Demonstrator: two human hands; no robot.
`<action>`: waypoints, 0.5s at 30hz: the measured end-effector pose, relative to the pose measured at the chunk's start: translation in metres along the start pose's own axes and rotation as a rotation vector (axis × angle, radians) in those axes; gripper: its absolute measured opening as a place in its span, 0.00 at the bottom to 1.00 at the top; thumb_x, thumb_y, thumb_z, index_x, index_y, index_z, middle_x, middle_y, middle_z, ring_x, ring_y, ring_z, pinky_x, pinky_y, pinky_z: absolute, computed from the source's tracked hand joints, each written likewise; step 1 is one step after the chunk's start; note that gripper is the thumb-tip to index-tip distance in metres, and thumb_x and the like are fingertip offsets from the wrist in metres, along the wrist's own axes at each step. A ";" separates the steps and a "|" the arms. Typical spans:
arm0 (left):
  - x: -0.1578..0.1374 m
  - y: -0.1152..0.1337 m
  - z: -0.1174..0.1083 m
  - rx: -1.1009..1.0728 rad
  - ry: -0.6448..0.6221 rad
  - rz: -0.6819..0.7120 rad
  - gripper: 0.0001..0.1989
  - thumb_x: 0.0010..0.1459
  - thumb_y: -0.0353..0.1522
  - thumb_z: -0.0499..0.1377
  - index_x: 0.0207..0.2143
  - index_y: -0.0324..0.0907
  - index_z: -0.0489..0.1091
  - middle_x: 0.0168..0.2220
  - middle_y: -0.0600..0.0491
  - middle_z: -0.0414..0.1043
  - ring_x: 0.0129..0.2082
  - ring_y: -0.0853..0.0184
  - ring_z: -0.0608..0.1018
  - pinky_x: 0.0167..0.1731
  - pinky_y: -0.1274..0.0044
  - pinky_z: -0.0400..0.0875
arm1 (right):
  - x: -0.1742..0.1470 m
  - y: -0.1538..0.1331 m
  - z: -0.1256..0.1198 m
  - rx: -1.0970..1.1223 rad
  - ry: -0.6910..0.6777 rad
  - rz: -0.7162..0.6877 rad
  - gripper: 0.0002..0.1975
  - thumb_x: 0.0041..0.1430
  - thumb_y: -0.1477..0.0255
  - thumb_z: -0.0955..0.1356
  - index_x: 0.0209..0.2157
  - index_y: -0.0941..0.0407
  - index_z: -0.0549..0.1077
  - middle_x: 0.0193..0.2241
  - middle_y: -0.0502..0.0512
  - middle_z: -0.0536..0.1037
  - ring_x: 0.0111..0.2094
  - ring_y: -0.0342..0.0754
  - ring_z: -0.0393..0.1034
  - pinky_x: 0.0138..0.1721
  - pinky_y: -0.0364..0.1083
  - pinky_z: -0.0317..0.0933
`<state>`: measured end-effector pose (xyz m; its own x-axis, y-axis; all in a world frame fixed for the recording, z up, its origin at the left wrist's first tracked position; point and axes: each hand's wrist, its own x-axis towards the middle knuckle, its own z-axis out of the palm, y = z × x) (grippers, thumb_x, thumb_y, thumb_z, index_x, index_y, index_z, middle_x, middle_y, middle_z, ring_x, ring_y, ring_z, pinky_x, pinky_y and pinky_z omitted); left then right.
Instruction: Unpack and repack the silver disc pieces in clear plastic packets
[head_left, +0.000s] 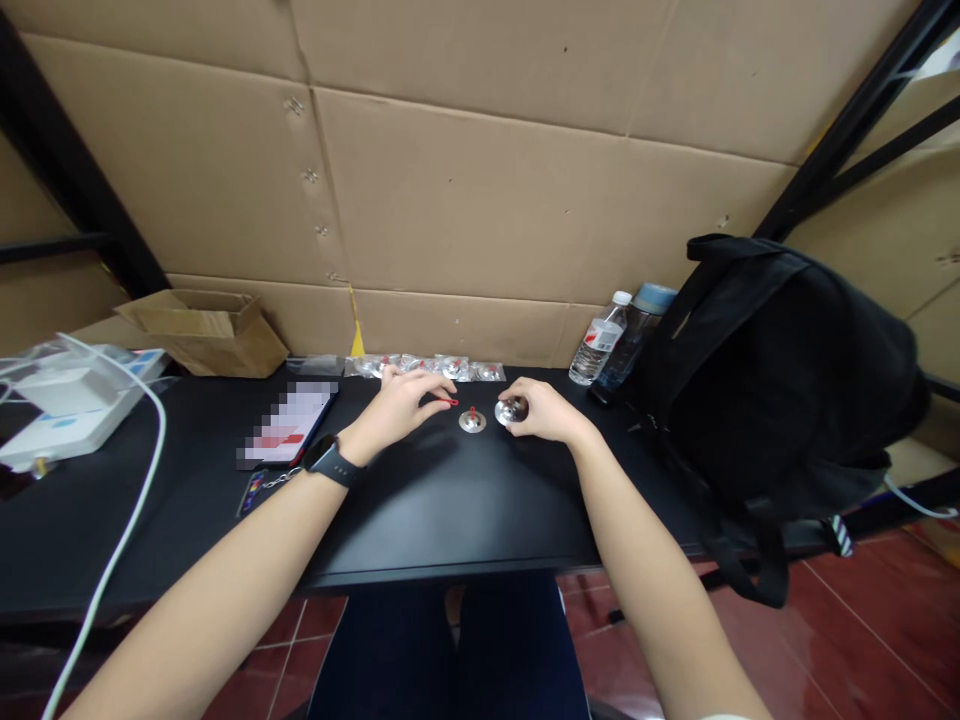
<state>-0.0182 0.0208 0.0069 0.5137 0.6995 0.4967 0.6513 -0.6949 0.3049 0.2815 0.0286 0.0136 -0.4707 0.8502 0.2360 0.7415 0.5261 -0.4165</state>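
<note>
My left hand [407,400], with a dark watch on its wrist, pinches a small red loop [451,402] between thumb and fingertips. Just right of it, a shiny domed metal disc that looks like a finger cymbal [472,423] lies on the black table, a red loop standing at its centre. My right hand [544,408] grips a second finger cymbal [510,411] by its edge, tilted; the fingers cover its right side. Behind both hands, several clear plastic packets [452,367] with similar metal discs and red bits lie in a row along the cardboard wall.
A phone [292,425] lies left of my left hand. Further left are an open cardboard box [217,335], a white power strip [75,420] and a white cable [142,480]. Rightward stand a water bottle [598,340], a blue-capped bottle [637,325] and a black backpack [780,380].
</note>
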 end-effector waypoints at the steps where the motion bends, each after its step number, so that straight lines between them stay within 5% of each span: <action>1: 0.000 0.001 0.000 0.010 0.013 0.008 0.09 0.68 0.41 0.59 0.47 0.50 0.73 0.44 0.53 0.82 0.53 0.58 0.75 0.55 0.63 0.50 | 0.001 -0.005 0.000 0.062 0.032 -0.045 0.24 0.44 0.74 0.76 0.47 0.53 0.80 0.45 0.55 0.79 0.41 0.51 0.75 0.43 0.46 0.67; 15: 0.001 0.016 -0.005 0.090 0.095 -0.095 0.10 0.68 0.40 0.59 0.47 0.52 0.77 0.47 0.50 0.80 0.59 0.54 0.70 0.57 0.60 0.46 | 0.011 -0.045 0.035 0.476 0.277 -0.151 0.26 0.52 0.68 0.75 0.55 0.50 0.75 0.51 0.54 0.80 0.49 0.51 0.76 0.45 0.47 0.66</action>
<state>-0.0099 0.0096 0.0163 0.3949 0.7398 0.5447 0.7443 -0.6052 0.2823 0.2262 0.0136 0.0046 -0.3643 0.7739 0.5180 0.3488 0.6291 -0.6946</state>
